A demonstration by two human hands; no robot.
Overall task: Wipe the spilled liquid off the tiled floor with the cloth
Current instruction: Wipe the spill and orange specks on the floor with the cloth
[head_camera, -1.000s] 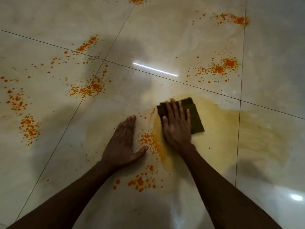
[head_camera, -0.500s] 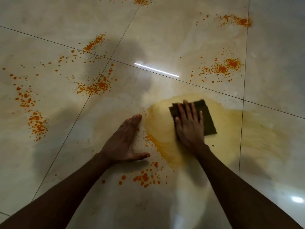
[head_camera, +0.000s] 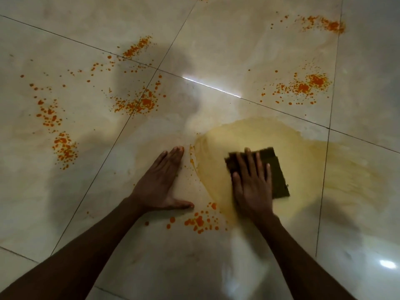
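While your right hand [head_camera: 252, 187] lies flat on the dark green cloth [head_camera: 278, 169], fingers straight and slightly spread, the cloth sits pressed on the tiled floor [head_camera: 216, 40] in the middle of a wide yellow smear [head_camera: 303, 152]. The cloth is a folded rectangle; its far edge and right side show past your fingers, and the near left part is hidden under your palm. The smear spreads out around the cloth on every side, reaching across a grout line [head_camera: 324, 169] onto the tile to the right, where it thins to pale streaks.

Your left hand [head_camera: 161, 185] rests palm-down on the floor just left of the smear, fingers together and straight, thumb stretched out toward the right. It holds nothing and is apart from the cloth.

Between your 2 forearms, near your left thumb, lies a cluster of orange droplets [head_camera: 200, 221]. More orange spatter lies farther out: a dense patch [head_camera: 142, 102] beyond your left hand by a grout crossing, 1 patch [head_camera: 65, 148] far left, 1 patch [head_camera: 307, 85] beyond the smear to the right, and 1 patch [head_camera: 329, 23] near the top right. A bright strip of reflected light [head_camera: 211, 86] lies on the glossy tile beyond the smear.
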